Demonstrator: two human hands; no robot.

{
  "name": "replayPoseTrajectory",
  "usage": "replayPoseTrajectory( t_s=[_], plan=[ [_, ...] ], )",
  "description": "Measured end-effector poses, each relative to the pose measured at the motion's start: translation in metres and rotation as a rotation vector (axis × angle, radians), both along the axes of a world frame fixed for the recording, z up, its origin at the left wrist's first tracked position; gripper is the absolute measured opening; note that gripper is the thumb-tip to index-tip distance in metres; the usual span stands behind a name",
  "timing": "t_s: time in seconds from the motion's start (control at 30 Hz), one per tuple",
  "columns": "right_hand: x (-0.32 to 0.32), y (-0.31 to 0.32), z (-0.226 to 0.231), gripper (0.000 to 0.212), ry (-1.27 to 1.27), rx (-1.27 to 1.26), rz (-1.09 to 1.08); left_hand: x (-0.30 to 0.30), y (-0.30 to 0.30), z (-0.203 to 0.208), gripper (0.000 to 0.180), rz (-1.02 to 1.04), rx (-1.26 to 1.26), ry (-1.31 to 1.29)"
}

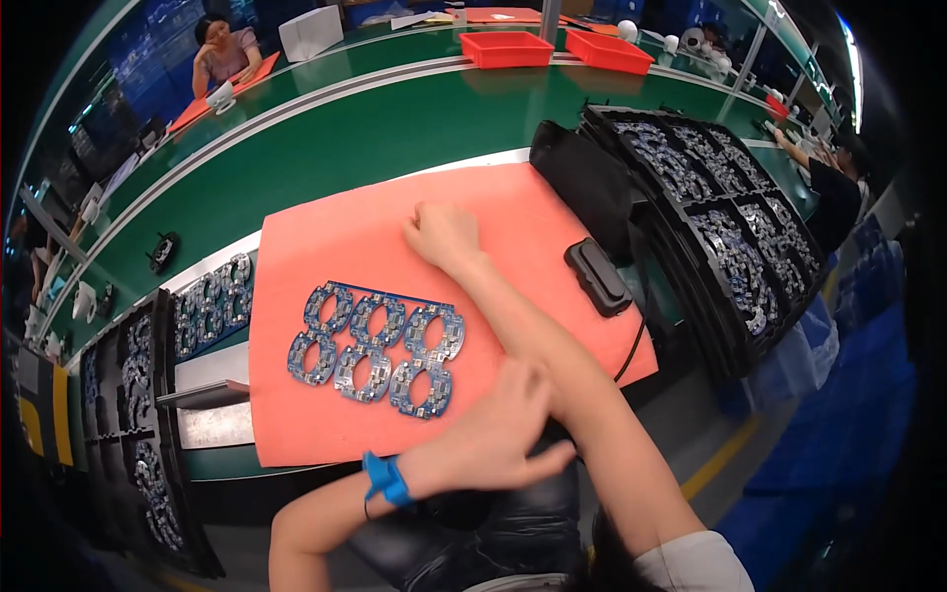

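My right hand (442,235) rests on the pink mat (326,247) with its fingers curled under into a loose fist, holding nothing. My left hand (503,434), with a blue strap (385,480) at its wrist, lies against my right forearm near the elbow, blurred, with nothing in it. A blue panel of several ring-shaped circuit boards (380,350) lies flat on the mat, between the two hands and touched by neither.
Stacked black trays of boards (735,232) stand to the right, with a black box and its cable (597,276) beside them. More trays of boards (138,395) and a metal plate (212,395) are on the left. Red bins (506,47) and other people sit beyond the green conveyor (395,118).
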State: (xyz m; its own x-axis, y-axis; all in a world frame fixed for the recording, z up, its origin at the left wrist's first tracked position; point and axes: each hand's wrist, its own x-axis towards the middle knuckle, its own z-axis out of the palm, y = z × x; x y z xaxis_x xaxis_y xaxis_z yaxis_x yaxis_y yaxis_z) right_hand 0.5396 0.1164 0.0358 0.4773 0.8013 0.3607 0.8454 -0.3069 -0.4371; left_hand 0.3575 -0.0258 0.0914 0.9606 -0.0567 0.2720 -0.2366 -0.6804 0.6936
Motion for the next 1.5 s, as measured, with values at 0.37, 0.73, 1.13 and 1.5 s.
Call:
replayPoseTrajectory(
  t_s=[0.37,0.73,1.13,1.5],
  plan=[
    [0.001,-0.005,0.011,0.025,-0.022,-0.007,0.083,-0.069,0.132,0.007,0.076,0.73,0.627,0.087],
    [-0.023,-0.017,0.019,0.041,0.445,0.07,0.221,-0.053,0.189,-0.008,0.092,0.687,0.621,0.156],
    [-0.048,-0.022,0.048,0.037,0.13,0.274,0.184,-0.05,0.201,-0.005,0.089,0.966,0.515,-0.349],
    [-0.041,-0.019,0.037,0.037,0.728,0.426,0.165,-0.078,0.241,-0.014,0.052,0.833,-0.955,-0.422]
  ],
)
